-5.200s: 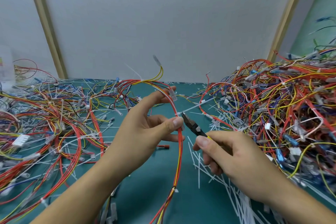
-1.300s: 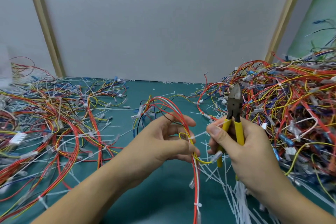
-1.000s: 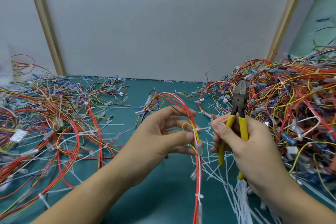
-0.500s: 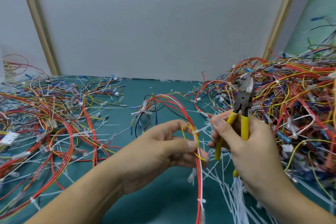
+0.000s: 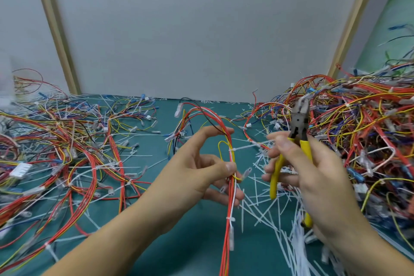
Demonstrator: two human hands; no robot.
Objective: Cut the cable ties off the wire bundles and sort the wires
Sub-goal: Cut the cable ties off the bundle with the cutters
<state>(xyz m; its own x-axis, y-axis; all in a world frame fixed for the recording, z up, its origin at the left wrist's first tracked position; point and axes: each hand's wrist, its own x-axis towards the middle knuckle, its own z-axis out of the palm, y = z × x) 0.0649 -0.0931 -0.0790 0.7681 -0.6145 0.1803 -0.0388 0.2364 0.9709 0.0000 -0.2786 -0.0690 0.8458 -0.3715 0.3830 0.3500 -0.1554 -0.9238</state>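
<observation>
Cutters (image 5: 299, 123) now upright beside wire bundle (image 5: 230, 210); teal mat (image 5: 197, 242), grey wall (image 5: 201, 29) behind.

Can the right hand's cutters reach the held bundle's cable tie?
Probably yes: the cable tie sits exposed above where the left hand pinches the bundle, open air toward the right hand; the cutters point up.

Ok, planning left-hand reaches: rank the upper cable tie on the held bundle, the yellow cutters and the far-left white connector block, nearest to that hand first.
1. upper cable tie: on the bundle the left hand holds.
2. yellow cutters: rightward, in the right hand.
3. white connector block: far left.
</observation>
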